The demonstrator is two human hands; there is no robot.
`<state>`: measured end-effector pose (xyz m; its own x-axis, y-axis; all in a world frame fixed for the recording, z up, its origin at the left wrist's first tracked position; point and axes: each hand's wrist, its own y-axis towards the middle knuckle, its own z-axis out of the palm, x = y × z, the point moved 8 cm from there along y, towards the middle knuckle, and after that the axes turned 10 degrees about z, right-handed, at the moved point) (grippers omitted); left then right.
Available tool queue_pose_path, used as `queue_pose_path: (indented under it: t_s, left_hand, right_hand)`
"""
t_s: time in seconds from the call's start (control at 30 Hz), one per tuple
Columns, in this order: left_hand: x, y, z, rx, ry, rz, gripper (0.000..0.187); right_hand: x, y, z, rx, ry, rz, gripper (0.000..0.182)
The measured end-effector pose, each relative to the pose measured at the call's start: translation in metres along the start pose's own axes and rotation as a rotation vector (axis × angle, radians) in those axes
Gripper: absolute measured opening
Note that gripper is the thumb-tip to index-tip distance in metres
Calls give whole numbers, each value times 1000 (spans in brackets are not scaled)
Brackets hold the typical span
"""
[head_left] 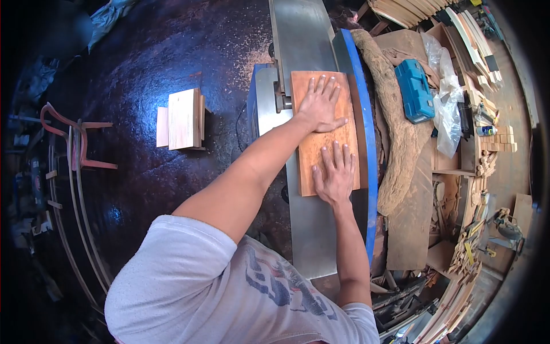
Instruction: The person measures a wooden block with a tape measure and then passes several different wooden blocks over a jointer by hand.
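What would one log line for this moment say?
left hand: flat on wooden board | right hand: flat on same board | board: lying on metal machine table | fence: beside board

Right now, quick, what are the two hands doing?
Left hand: open, pressed flat on the far half of the wooden board.
Right hand: open, flat on the board's near half, gripping nothing.
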<state>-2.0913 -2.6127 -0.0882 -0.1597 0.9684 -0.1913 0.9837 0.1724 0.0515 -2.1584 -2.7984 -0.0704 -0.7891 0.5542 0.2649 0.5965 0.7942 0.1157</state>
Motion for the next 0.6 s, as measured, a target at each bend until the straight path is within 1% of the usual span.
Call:
queue_pose_path:
  t_s: [0.27, 0.6]
  left_hand:
    - [16, 12, -7, 16, -37, -9, 104]
    - [38, 30, -5, -30, -95, -20, 103]
  right_hand:
    - [0, 22, 6, -10, -24, -7, 56]
    - [1, 48, 13, -40, -55, -53, 55]
